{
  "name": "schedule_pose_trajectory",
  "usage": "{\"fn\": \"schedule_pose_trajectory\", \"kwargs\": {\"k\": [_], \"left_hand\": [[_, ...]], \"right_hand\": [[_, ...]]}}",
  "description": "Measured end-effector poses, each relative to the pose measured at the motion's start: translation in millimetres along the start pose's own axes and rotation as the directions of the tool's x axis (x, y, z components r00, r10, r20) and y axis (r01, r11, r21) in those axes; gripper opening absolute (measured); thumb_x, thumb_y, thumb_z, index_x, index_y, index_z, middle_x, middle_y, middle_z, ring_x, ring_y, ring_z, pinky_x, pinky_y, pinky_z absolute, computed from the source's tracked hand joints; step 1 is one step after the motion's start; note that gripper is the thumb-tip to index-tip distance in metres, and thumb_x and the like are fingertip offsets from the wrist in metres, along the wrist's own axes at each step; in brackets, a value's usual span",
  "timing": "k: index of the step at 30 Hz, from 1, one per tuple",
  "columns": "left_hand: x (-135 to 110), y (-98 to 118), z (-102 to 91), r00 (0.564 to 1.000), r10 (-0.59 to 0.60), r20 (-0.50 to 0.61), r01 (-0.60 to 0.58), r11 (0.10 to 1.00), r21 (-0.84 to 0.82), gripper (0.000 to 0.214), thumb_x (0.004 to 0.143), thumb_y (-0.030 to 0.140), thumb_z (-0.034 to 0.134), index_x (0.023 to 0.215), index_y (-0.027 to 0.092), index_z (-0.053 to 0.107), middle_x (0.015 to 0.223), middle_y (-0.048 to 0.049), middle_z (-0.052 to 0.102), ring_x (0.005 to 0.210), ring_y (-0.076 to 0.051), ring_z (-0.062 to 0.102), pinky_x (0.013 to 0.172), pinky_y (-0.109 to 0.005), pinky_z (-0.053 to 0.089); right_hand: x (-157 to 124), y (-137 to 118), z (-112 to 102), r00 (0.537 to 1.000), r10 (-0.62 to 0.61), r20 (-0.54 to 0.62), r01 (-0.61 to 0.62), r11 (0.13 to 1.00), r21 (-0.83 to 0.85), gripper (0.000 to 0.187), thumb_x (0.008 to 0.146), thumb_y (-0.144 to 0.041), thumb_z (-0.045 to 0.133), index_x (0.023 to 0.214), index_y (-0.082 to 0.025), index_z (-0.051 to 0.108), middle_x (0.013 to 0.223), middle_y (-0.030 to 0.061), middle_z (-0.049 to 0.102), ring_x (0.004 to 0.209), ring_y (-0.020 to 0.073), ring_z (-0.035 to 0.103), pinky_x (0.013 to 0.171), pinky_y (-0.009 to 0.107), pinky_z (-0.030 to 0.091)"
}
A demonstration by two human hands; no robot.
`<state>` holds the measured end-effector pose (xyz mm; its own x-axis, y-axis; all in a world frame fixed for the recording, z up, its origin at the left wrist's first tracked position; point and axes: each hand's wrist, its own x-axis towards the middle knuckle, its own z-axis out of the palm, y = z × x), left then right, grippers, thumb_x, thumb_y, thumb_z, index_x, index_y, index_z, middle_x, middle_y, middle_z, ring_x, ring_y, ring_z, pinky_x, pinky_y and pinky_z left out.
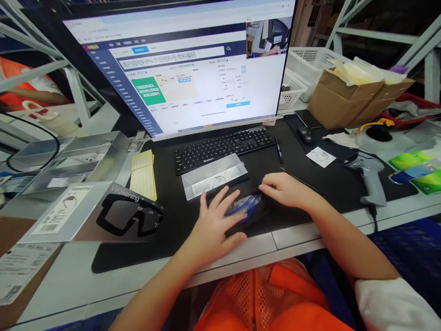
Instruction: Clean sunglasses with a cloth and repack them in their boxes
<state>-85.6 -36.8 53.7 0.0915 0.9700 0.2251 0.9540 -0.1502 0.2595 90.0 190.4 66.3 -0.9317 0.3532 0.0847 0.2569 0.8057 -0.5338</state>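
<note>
My left hand (217,221) lies with spread fingers on the near part of the black desk mat (172,243), its fingers reaching over a clear plastic bag with a blue cord-like item (250,206). My right hand (287,189) is closed, fingertips pinched at the bag's right end, by something dark; what they hold I cannot make out. Just beyond my left fingers sits an open silver-grey box (215,176) with a printed label inside. To the left, another box (113,216), printed with black shield glasses, lies on its side.
A keyboard (223,147) sits below a large monitor (193,78). On the right are a black pen (279,151), mouse (305,135), white card (320,157) and barcode scanner (370,177). Yellow label sheets (142,172) and grey open boxes (99,158) occupy the left.
</note>
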Motion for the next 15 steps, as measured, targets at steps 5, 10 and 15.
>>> {"fn": "schedule_pose_trajectory", "kwargs": {"k": [5, 10, 15], "left_hand": [[0, -5, 2.5, 0.986, -0.158, -0.061, 0.154, 0.986, -0.068, 0.026, 0.099, 0.036, 0.05, 0.108, 0.023, 0.07, 0.157, -0.0121, 0.043, 0.151, -0.035, 0.029, 0.119, -0.07, 0.021], [-1, -5, 1.9, 0.998, -0.068, -0.015, 0.067, 0.995, -0.075, 0.042, 0.102, 0.018, 0.038, 0.132, 0.035, 0.061, 0.16, -0.0059, 0.04, 0.153, -0.03, 0.026, 0.118, -0.073, 0.016], [0, -2, -0.6, 0.992, -0.124, -0.034, 0.123, 0.992, -0.012, 0.027, 0.098, 0.035, 0.051, 0.114, 0.024, 0.071, 0.162, -0.0122, 0.034, 0.152, -0.036, 0.025, 0.118, -0.07, 0.024]], "right_hand": [[1, 13, -8, 0.958, 0.184, 0.221, -0.192, 0.981, 0.014, 0.017, 0.082, -0.017, 0.059, 0.094, -0.019, 0.071, 0.085, 0.0013, 0.071, 0.075, 0.0155, 0.062, 0.066, 0.024, 0.041], [6, 12, 8, 0.951, 0.177, 0.253, -0.14, 0.978, -0.157, 0.023, 0.083, -0.014, 0.054, 0.094, -0.018, 0.073, 0.091, 0.0077, 0.075, 0.082, 0.0201, 0.067, 0.068, 0.027, 0.04], [9, 16, 20, 0.963, 0.161, 0.216, -0.108, 0.966, -0.236, 0.021, 0.088, -0.019, 0.054, 0.096, -0.019, 0.073, 0.101, 0.0108, 0.077, 0.091, 0.025, 0.071, 0.07, 0.029, 0.042]]}}
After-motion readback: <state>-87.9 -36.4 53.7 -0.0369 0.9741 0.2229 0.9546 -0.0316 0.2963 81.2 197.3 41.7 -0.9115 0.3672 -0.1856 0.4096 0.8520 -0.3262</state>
